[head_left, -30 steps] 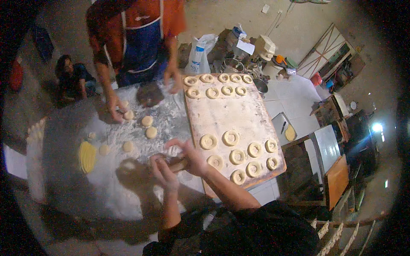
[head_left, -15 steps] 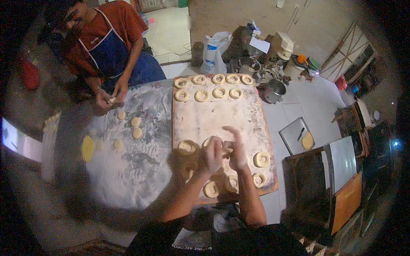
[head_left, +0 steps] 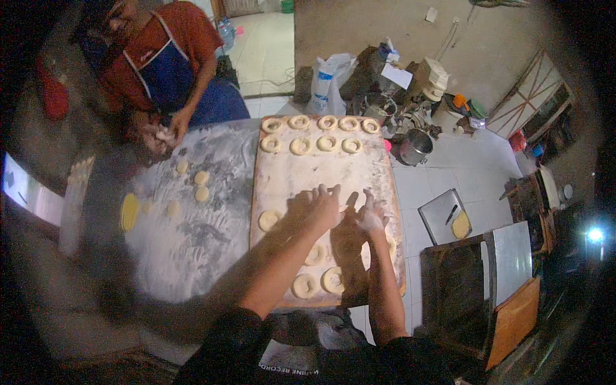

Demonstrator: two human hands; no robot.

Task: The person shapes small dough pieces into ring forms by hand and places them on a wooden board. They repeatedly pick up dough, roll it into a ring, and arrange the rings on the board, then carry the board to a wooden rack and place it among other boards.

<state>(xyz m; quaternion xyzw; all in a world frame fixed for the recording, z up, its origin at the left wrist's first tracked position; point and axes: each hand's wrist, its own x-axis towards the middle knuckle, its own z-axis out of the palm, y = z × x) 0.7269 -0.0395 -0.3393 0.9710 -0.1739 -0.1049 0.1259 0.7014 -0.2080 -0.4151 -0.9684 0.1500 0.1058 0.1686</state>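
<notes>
Left hand (head_left: 327, 207), fingers bent, hold unclear; right hand (head_left: 372, 215), fingers spread, apparently empty. A dough ring (head_left: 264, 222) lies leftward on the board (head_left: 305, 172), nearer the left hand.

i see through the head's left fisheye, facing down past both forearms (head_left: 282, 269). the board (head_left: 321, 170) is near, the wall (head_left: 366, 32) far.

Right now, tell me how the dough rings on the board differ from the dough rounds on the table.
The dough rings have sunken or open middles, while the dough rounds look solid. The rings are wider than the rounds. The rings sit on the board; the rounds lie on the floury table. Both are pale and roughly circular.
</notes>
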